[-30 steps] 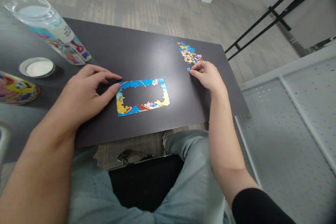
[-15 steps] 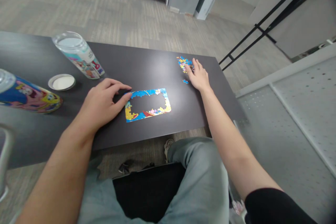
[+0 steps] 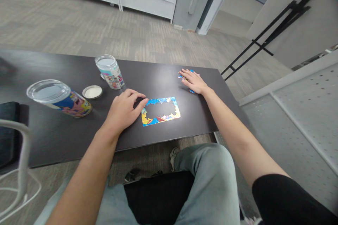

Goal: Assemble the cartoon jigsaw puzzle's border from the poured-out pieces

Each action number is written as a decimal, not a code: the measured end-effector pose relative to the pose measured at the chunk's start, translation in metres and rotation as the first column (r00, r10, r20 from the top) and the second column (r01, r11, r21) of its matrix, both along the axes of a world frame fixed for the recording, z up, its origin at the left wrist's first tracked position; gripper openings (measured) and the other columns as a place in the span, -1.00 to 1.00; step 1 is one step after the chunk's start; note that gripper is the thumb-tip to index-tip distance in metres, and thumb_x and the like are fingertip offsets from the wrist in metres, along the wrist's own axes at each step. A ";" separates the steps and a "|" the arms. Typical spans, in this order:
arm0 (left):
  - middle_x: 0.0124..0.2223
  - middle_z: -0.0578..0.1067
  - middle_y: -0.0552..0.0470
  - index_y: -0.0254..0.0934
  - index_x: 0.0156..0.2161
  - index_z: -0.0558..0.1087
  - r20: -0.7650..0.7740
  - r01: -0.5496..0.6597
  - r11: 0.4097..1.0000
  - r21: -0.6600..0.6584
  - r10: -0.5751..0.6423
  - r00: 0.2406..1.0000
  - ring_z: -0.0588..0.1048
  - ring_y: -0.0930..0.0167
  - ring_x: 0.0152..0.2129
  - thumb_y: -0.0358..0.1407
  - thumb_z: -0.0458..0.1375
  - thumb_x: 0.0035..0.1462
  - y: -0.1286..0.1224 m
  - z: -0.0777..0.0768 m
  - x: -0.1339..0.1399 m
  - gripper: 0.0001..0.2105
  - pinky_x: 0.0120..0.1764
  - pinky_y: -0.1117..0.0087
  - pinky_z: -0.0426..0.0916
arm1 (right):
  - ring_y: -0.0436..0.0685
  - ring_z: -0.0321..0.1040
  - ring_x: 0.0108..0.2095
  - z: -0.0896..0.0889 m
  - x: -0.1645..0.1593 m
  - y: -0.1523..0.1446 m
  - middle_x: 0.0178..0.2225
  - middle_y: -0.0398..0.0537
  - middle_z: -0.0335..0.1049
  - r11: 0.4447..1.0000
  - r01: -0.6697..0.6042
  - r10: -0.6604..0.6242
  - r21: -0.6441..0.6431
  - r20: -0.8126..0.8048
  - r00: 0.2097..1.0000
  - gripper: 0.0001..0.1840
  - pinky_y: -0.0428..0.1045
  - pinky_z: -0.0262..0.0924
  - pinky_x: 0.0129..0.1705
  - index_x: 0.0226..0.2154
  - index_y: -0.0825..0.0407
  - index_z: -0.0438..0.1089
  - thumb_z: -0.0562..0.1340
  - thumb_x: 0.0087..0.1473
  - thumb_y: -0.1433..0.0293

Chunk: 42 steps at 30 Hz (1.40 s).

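Observation:
A rectangular jigsaw puzzle border (image 3: 161, 120), blue, yellow and red, lies flat on the dark table (image 3: 158, 140), its middle showing bare tabletop. My left hand (image 3: 126, 109) rests at the border's upper left corner, thumb and fingertips touching or close to it, fingers apart, holding nothing. Farther off to the right, my right hand (image 3: 194, 81) lies palm down with fingers stretched over a pile of loose puzzle pieces (image 3: 180, 76). Most of that pile is hidden beneath it. A blue piece (image 3: 192, 91) shows just below the palm.
Two clear-topped printed canisters, a larger one (image 3: 76, 105) and a smaller one (image 3: 114, 77), stand on the left. Between them lies a round white lid (image 3: 92, 92). A white curved tube (image 3: 25, 154) and a dark object (image 3: 9, 133) are at far left; a perforated panel (image 3: 290, 130) borders the right.
My right hand has flattened and shifted left over the loose pieces, covering more of them. My left hand keeps its place by the border. The camera view has shifted, bringing more of the left into sight.

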<state>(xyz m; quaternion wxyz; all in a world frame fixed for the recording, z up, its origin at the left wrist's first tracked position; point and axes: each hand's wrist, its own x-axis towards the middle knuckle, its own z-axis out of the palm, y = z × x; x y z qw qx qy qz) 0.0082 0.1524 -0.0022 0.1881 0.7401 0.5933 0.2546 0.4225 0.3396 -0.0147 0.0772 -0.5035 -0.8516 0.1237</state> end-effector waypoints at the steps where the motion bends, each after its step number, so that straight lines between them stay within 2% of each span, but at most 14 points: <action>1: 0.30 0.75 -0.29 0.04 0.14 0.83 0.001 0.000 1.000 0.005 0.000 1.000 0.73 -0.24 0.22 0.18 0.09 0.62 0.000 -0.001 0.000 -0.50 0.29 -0.40 0.60 | 0.49 -0.07 0.95 0.000 0.000 -0.009 0.93 0.09 0.06 1.000 -0.019 0.019 -0.003 -0.013 1.000 0.04 0.52 -0.25 0.97 0.88 -0.06 0.30 0.12 0.68 -0.25; 6: 0.29 0.77 -0.29 0.07 0.10 0.82 0.025 -0.005 0.999 0.036 0.004 1.000 0.72 -0.27 0.27 0.18 0.12 0.61 0.000 -0.005 0.001 -0.54 0.32 -0.45 0.57 | 0.49 -0.05 0.95 -0.002 -0.011 -0.062 0.93 -0.05 0.08 0.995 -0.095 0.093 -0.031 -0.060 0.994 0.04 0.53 -0.26 0.97 0.87 -0.26 0.33 0.21 0.62 -0.35; 8: 0.29 0.77 -0.30 0.06 0.10 0.81 0.016 -0.006 0.999 0.042 0.006 1.000 0.71 -0.27 0.28 0.18 0.11 0.61 0.000 -0.006 0.001 -0.53 0.34 -0.44 0.56 | 0.44 -0.01 0.94 -0.005 -0.013 -0.073 0.91 -0.08 0.13 0.998 -0.053 0.054 0.016 -0.083 0.995 -0.02 0.52 -0.38 0.98 0.84 -0.30 0.39 0.15 0.66 -0.34; 10: 0.30 0.76 -0.31 0.04 0.11 0.80 -0.003 -0.005 0.999 0.041 0.006 1.000 0.71 -0.27 0.30 0.19 0.07 0.63 -0.001 -0.007 0.001 -0.51 0.36 -0.42 0.54 | 0.40 -0.04 0.95 -0.008 -0.012 -0.071 0.92 -0.06 0.13 0.985 0.147 -0.134 0.086 -0.146 0.980 -0.04 0.55 -0.50 0.98 0.84 -0.28 0.37 -0.03 0.72 -0.30; 12: 0.30 0.77 -0.30 0.02 0.11 0.80 -0.010 -0.007 0.999 0.040 0.007 1.000 0.71 -0.26 0.31 0.18 0.06 0.65 -0.003 -0.008 0.001 -0.49 0.36 -0.39 0.54 | 0.42 -0.10 0.96 -0.009 -0.007 -0.056 0.94 0.06 0.06 0.902 0.425 -0.398 0.082 -0.226 0.889 0.06 0.62 -0.48 0.96 0.89 -0.17 0.26 -0.22 0.73 -0.28; 14: 0.30 0.78 -0.28 -0.01 0.13 0.80 -0.003 -0.013 0.999 0.041 0.013 1.000 0.71 -0.22 0.31 0.16 0.05 0.66 -0.004 -0.008 0.000 -0.49 0.35 -0.34 0.54 | 0.49 -0.16 0.97 -0.008 -0.001 -0.034 0.96 0.21 -0.07 0.853 0.522 -0.505 0.024 -0.216 0.835 0.15 0.65 -0.41 0.94 0.92 -0.06 0.16 -0.19 0.70 -0.36; 17: 0.30 0.78 -0.27 -0.06 0.15 0.80 0.001 -0.015 0.999 0.035 0.015 1.000 0.70 -0.16 0.31 0.12 0.04 0.69 -0.004 -0.010 -0.001 -0.49 0.35 -0.28 0.53 | 0.51 -0.19 0.97 -0.002 0.004 -0.010 0.96 0.27 -0.10 0.899 0.437 -0.436 -0.020 -0.122 0.892 0.21 0.60 -0.41 0.95 0.91 0.07 0.16 -0.13 0.69 -0.38; 20: 0.30 0.78 -0.25 -0.06 0.15 0.81 -0.004 -0.010 0.999 0.038 0.010 1.000 0.69 -0.12 0.30 0.10 0.05 0.71 -0.003 -0.010 0.000 -0.50 0.32 -0.21 0.53 | 0.43 -0.14 0.97 0.003 0.004 -0.009 0.94 0.16 -0.01 0.952 0.304 -0.306 -0.039 -0.085 0.948 0.18 0.49 -0.40 0.98 0.88 0.04 0.27 -0.12 0.69 -0.39; 25: 0.31 0.77 -0.24 -0.06 0.16 0.82 -0.020 -0.010 1.000 0.027 0.011 1.000 0.68 -0.10 0.31 0.08 0.06 0.73 0.001 -0.008 0.003 -0.51 0.34 -0.19 0.52 | 0.40 -0.20 0.98 0.001 0.002 -0.049 0.96 0.06 -0.07 0.989 0.130 -0.131 -0.069 -0.015 0.991 0.22 0.48 -0.38 0.99 0.92 -0.02 0.19 -0.15 0.65 -0.40; 29: 0.34 0.75 -0.26 -0.09 0.19 0.82 -0.043 -0.028 0.999 0.015 0.029 0.999 0.68 -0.12 0.37 0.08 0.03 0.73 0.003 -0.008 0.003 -0.48 0.41 -0.21 0.51 | 0.36 -0.17 0.97 -0.003 0.001 -0.087 0.94 -0.09 -0.02 0.994 0.050 -0.059 -0.097 -0.091 0.994 0.19 0.49 -0.41 1.00 0.91 -0.17 0.23 -0.17 0.65 -0.46; 32: 0.34 0.76 -0.24 -0.08 0.19 0.81 -0.055 -0.023 1.000 0.014 0.024 0.998 0.68 -0.09 0.38 0.08 0.03 0.74 0.004 -0.008 -0.001 -0.48 0.43 -0.18 0.52 | 0.35 -0.09 0.96 -0.006 0.001 -0.100 0.92 -0.08 0.08 0.993 0.064 -0.084 -0.101 -0.203 0.976 0.25 0.44 -0.34 1.00 0.91 -0.19 0.24 -0.21 0.61 -0.53; 36: 0.33 0.76 -0.27 -0.13 0.19 0.80 -0.029 -0.002 1.000 0.006 0.002 1.000 0.69 -0.06 0.39 0.11 0.02 0.73 0.006 -0.007 -0.006 -0.45 0.46 -0.18 0.51 | 0.34 0.11 0.91 -0.012 0.001 -0.086 0.87 0.04 0.27 0.984 0.168 -0.179 -0.063 -0.330 0.927 0.28 0.35 -0.08 0.96 0.84 -0.13 0.36 -0.12 0.58 -0.58; 40: 0.18 0.77 -0.25 -0.17 0.10 0.77 0.037 -0.018 0.998 0.060 0.016 0.999 0.73 0.03 0.19 0.10 0.06 0.70 0.008 -0.009 -0.009 -0.49 0.39 -0.07 0.56 | 0.31 0.36 0.79 -0.018 -0.008 -0.051 0.68 0.14 0.58 0.971 0.237 -0.205 0.003 -0.494 0.845 -0.02 0.30 0.13 0.88 0.56 -0.13 0.66 0.02 0.68 -0.41; 42: 0.09 0.77 -0.18 -0.14 0.05 0.74 0.059 -0.059 0.995 0.081 0.054 0.997 0.71 0.11 0.06 0.07 0.11 0.68 0.010 -0.010 -0.011 -0.57 0.29 0.03 0.59 | 0.35 0.51 0.68 -0.021 -0.015 -0.033 0.56 0.18 0.68 0.965 0.260 -0.206 0.025 -0.539 0.817 -0.15 0.34 0.24 0.82 0.44 -0.12 0.72 0.12 0.68 -0.35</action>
